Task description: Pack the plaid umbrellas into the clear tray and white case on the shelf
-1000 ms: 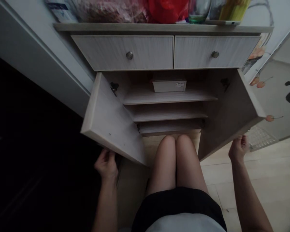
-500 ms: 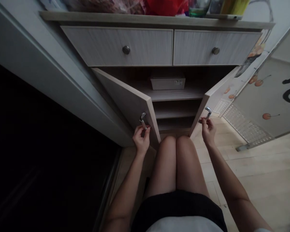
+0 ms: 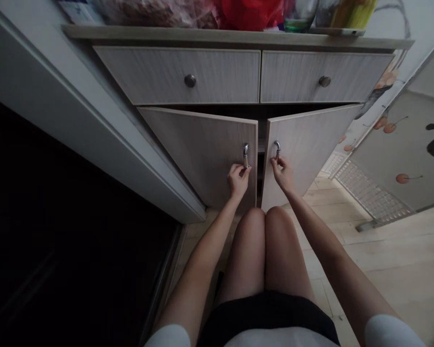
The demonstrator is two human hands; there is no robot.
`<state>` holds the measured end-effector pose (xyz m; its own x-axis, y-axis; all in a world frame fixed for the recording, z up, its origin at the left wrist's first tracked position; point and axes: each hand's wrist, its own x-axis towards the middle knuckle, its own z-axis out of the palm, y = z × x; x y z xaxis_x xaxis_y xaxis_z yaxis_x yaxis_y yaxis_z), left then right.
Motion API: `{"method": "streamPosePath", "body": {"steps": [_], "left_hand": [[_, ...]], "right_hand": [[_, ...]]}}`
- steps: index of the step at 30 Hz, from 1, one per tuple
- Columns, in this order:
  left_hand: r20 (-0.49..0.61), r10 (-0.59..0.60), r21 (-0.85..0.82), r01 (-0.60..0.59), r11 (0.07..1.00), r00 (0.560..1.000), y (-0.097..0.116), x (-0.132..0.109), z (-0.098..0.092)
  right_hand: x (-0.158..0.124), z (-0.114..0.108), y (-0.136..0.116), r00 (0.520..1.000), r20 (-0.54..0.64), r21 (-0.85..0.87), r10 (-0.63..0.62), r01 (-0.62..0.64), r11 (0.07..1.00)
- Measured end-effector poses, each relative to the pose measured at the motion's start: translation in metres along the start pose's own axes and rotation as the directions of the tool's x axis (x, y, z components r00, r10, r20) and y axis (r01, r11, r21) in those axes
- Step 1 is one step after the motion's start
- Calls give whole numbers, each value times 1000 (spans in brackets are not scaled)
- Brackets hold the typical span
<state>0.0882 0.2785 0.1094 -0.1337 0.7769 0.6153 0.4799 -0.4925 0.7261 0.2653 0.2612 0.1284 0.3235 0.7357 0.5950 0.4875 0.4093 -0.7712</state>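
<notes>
A pale wooden cabinet stands in front of me with two lower doors almost shut. My left hand (image 3: 237,179) pinches the metal handle (image 3: 246,155) of the left door (image 3: 202,149). My right hand (image 3: 282,173) pinches the metal handle (image 3: 277,148) of the right door (image 3: 307,144). Only a narrow dark gap (image 3: 260,159) shows between the doors. My knees (image 3: 265,226) sit just below the doors.
Two shut drawers with round knobs (image 3: 190,80) (image 3: 324,81) sit above the doors. Bags and a glass (image 3: 298,14) stand on the cabinet top. A dark opening with a white frame (image 3: 94,144) lies to the left. A cherry-patterned panel (image 3: 408,159) stands right, above a wooden floor (image 3: 401,260).
Both doors have swung inward from wide open to almost shut. My hands moved from the doors' outer edges to the handles and came together. The shelves and white box inside are now hidden.
</notes>
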Motion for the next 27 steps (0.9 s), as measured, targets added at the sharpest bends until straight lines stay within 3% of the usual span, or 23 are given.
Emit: {"method": "streamPosePath", "body": {"steps": [10,17,27], "left_hand": [[56,-87,129,79,989,995,-2,42,35],[65,-120,186,106,977,991,-3,63,49],[86,-140,275,112,955,986,-7,79,61]], "right_hand": [[45,45,24,999,19,-59,-26,27,998],[67,59,33,998,52,-143,33,-26,989],[82,77,45,1000,17,-225,3,1,974]]}}
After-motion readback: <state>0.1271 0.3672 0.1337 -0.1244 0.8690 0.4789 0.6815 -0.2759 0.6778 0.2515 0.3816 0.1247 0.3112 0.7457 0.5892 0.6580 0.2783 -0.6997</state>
